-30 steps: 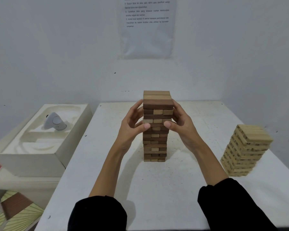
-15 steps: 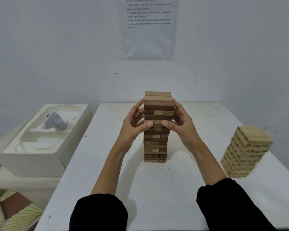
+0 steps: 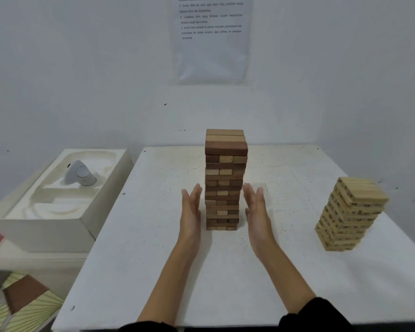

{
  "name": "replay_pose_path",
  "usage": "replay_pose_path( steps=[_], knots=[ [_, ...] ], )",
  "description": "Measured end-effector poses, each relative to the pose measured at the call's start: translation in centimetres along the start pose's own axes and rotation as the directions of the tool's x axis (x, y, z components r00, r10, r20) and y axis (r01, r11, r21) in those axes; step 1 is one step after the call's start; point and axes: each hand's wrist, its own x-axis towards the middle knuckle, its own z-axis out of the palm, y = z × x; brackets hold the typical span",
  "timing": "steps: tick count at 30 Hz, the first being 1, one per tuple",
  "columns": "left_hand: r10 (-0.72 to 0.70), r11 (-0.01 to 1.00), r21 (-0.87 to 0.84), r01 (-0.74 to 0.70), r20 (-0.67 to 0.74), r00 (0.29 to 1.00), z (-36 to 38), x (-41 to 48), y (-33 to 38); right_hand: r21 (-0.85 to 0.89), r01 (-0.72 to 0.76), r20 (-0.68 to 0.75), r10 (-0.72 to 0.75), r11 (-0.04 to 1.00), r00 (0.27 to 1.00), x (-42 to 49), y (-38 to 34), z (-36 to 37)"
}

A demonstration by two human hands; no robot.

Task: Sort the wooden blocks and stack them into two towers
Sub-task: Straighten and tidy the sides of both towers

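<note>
Two towers: both stand upright on the white table (image 3: pixel 153 259), well apart from each other.
middle tower (image 3: pixel 225 178): it stands in the centre of the table, toward the far side; most of its blocks are dark brown, with light blocks mixed into several layers, and the top layer is a paler brown.
right tower (image 3: pixel 350 214): it has only light blocks and stands near the right edge of the table; its layers are a little twisted against each other, and dark print shows on the block sides, too small to read.
left hand (image 3: pixel 191 212): it is flat, fingers straight and close together, palm turned to the blocks, just beside the left side of the middle tower's lower half.
right hand (image 3: pixel 256 212): it has the same flat pose, just beside the right side of the lower half.
grip: both hands are spread flat and hold nothing; if the fingertips touch the blocks, I cannot tell, because they are a little blurred.
sleeves (image 3: pixel 316 315): black, at the bottom edge of the view.
foam box (image 3: pixel 58 212): white and moulded, it stands just beside the left edge of the table.
grey device (image 3: pixel 80 176): it lies in the far hollow of the foam box.
paper sheet (image 3: pixel 211 39): it hangs on the wall behind the table, above the middle tower, with some lines of print.
lower left corner: a brown ribbed piece (image 3: pixel 22 295) lies on a yellow-green striped surface (image 3: pixel 38 310).
</note>
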Motion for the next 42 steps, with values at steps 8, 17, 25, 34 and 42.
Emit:
replay_pose_path(
  steps=[8,17,25,34,42],
  knots=[
    [-0.026,0.997,-0.064,0.032,0.081,0.996,1.5,-1.3,-0.6,0.133,-0.104,0.047,0.099,0.986,0.994,-0.3,1.9,1.9],
    [-0.034,0.995,-0.090,0.041,0.081,0.996,1.8,-1.3,-0.9,0.121,-0.120,0.055,0.114,0.985,0.992,-0.5,1.7,1.8],
    [-0.055,0.996,-0.074,0.053,-0.021,0.998,1.7,-1.2,-1.2,0.185,-0.072,-0.014,0.076,0.980,0.997,-0.1,1.5,2.3],
    [-0.016,1.000,-0.007,0.016,-0.061,0.998,2.3,-1.6,-0.5,0.170,-0.019,-0.047,0.027,0.985,0.999,0.1,1.6,2.4],
    [0.048,0.983,0.175,-0.051,0.020,0.999,-0.4,-3.9,0.6,-0.091,0.129,0.127,-0.117,0.987,0.985,-2.2,2.8,-0.9]
  ],
)
